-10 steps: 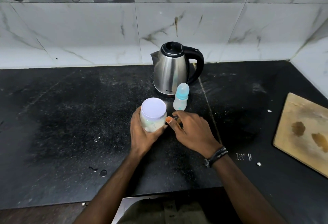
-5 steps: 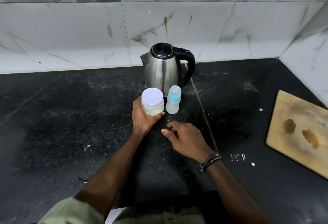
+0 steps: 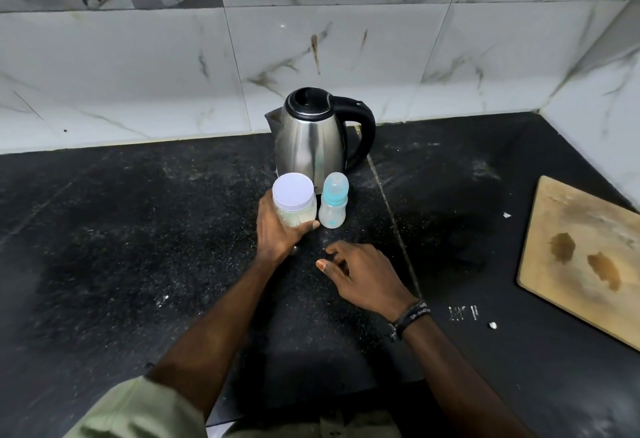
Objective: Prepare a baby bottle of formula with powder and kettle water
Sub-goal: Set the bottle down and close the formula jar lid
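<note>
A clear jar of pale powder with a white lid stands on the black counter. My left hand grips it from the left and below. Right beside the jar stands a small baby bottle with a blue collar and clear cap. Behind both is a steel kettle with a black lid and a black handle pointing right. My right hand rests on the counter in front of the bottle, fingers loosely bent, holding nothing.
A wooden cutting board with two dark stains lies at the right edge. White crumbs dot the counter near it. Marble tiles form the back and right walls. A counter seam runs forward from the kettle.
My left hand carried the jar away from me and set it beside the bottle in front of the kettle. My right hand let go of the jar and stayed on the counter.
</note>
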Available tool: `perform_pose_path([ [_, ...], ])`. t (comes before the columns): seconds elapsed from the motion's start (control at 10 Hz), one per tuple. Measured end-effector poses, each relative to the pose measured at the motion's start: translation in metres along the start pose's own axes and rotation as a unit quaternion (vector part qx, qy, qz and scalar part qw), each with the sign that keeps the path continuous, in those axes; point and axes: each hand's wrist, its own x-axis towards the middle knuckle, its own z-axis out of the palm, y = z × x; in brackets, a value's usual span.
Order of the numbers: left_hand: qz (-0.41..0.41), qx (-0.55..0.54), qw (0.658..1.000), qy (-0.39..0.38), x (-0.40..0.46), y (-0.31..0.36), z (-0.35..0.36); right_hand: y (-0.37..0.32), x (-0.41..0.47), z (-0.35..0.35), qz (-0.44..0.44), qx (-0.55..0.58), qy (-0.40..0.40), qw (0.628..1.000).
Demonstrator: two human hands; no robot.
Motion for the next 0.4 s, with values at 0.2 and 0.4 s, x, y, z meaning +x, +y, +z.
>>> perform_pose_path([
  [0.2,-0.005,-0.006,1.0,-0.012,-0.009,0.004,-0.005,0.001,0.001,0.005,0.003,0.005,0.021,1.0],
  [0.4,0.06,0.071,0.995,0.022,-0.052,0.008,-0.012,0.001,-0.003,0.018,0.02,-0.02,0.075,0.997],
])
